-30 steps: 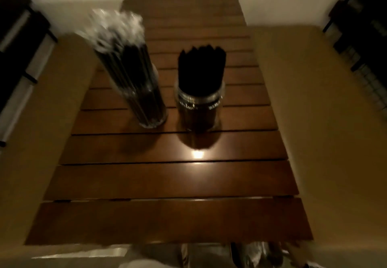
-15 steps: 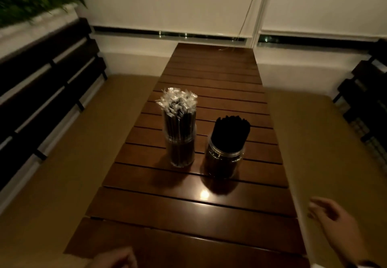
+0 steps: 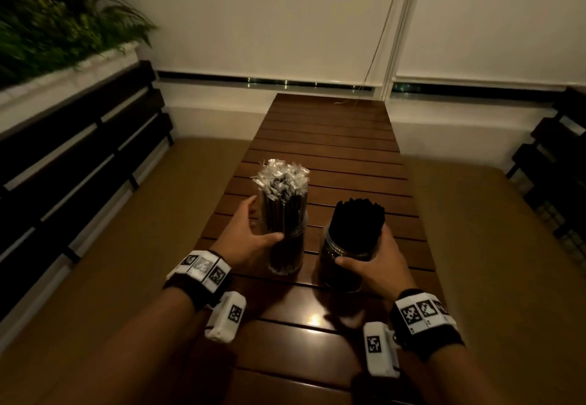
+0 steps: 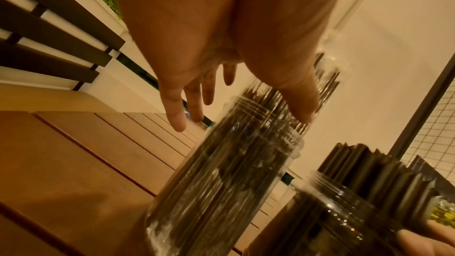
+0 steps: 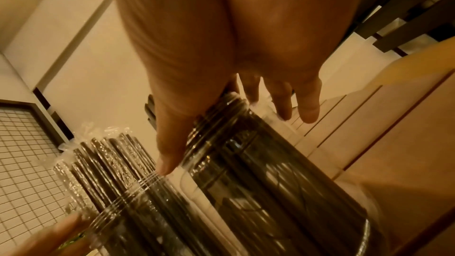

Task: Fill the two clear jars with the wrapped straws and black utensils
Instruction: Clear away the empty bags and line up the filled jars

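Observation:
Two clear jars stand side by side on a slatted wooden table (image 3: 333, 138). The tall narrow jar (image 3: 287, 255) on the left holds wrapped straws (image 3: 280, 179), which stick out well above its rim. The wider jar (image 3: 344, 273) on the right is packed with black utensils (image 3: 358, 217). My left hand (image 3: 266, 219) spans the straw jar (image 4: 221, 192): the thumb lies near its rim, and the straight fingers (image 4: 177, 116) stand apart on its left. My right hand (image 3: 363, 246) spans the utensil jar (image 5: 283, 192), thumb on the threaded neck, straight fingers (image 5: 309, 108) past its right side.
Tan cushioned benches (image 3: 126, 246) (image 3: 491, 230) run along both sides of the table, with dark slatted backrests (image 3: 79, 157) behind them. Plants (image 3: 47, 24) sit above the left backrest. The table's far half is bare wood, and a white wall closes off the far end.
Both hands have risen from the table's near edge and reached forward to the jars, left to the straw jar, right to the utensil jar. The jars have not shifted.

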The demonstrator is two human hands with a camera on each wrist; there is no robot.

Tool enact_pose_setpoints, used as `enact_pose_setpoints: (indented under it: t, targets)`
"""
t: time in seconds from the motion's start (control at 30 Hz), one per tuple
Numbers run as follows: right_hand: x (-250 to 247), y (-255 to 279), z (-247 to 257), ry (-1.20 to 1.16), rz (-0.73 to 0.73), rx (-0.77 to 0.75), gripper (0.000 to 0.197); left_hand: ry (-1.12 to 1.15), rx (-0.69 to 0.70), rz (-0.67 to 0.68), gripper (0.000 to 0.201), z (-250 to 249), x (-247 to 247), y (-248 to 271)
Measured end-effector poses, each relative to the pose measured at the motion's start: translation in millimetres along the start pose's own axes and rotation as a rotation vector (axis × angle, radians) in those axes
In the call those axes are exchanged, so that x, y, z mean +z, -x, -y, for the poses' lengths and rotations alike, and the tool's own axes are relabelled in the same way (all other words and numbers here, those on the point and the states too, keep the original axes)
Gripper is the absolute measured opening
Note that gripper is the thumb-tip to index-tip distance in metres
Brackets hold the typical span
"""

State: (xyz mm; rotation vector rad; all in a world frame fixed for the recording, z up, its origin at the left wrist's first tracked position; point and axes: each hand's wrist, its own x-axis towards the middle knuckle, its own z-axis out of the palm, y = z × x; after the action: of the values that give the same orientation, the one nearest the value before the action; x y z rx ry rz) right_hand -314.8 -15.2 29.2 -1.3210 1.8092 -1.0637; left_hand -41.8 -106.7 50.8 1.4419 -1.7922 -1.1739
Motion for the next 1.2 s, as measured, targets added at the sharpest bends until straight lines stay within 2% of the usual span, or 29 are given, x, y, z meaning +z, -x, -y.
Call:
enact_pose_setpoints:
  t: [0.13, 0.27, 0.37, 0.8, 0.9, 1.07, 1.2]
  targets:
    - [7, -9, -6, 0.021, -0.047, 0.003, 0.106, 0.165, 0.037, 0.033, 0.103, -2, 15, -16]
    - [10, -19, -9, 0.024, -0.049, -0.002, 0.099, 0.237, 0.052, 0.068, 0.09, 6, 25, -22]
    - [13, -28, -10, 0.012, -0.062, 0.002, 0.098, 0.263, 0.076, 0.086, 0.087, 5, 32, -23]
    - [20, -76, -2, 0.058, -0.093, -0.002, 0.098, 0.371, 0.084, -0.026, 0.073, 6, 45, -67]
    - [22, -96, 0, 0.071, -0.102, 0.002, 0.096, 0.352, 0.07, 0.017, 0.076, 10, 40, -90]
    - [28, -130, 1, 0.039, -0.111, 0.027, 0.102, 0.36, 0.048, 0.026, 0.094, 11, 36, -131]
    - [28, -160, 2, 0.068, -0.129, 0.024, 0.098, 0.316, 0.059, 0.012, 0.086, 7, 36, -162]
